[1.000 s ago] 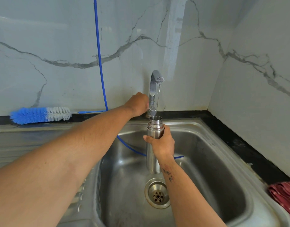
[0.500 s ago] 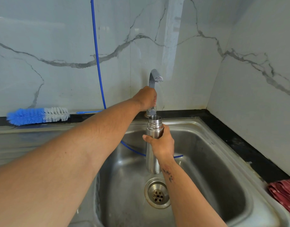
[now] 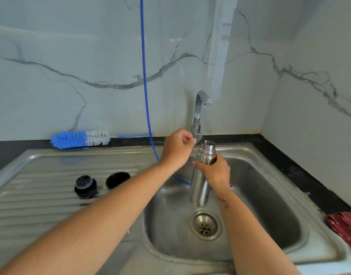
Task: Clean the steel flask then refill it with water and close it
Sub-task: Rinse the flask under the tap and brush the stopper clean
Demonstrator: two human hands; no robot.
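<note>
Since the earlier frames the left hand has dropped from high on the tap to its base, where its curled fingers sit at the small valve just left of the flask's mouth; whether they actually pinch it I cannot tell. Held upright over the sink, the steel flask is gripped around its shoulder by the right hand, its open threaded neck just below and near the tap's base and its bottom hanging above the drain. On the ribbed draining board to the left stand two black caps, the stopper and the lid, side by side and apart. A blue and white bottle brush lies along the far bench edge, and a blue hose runs down the marble wall into the sink. A red cloth lies at the right edge.
</note>
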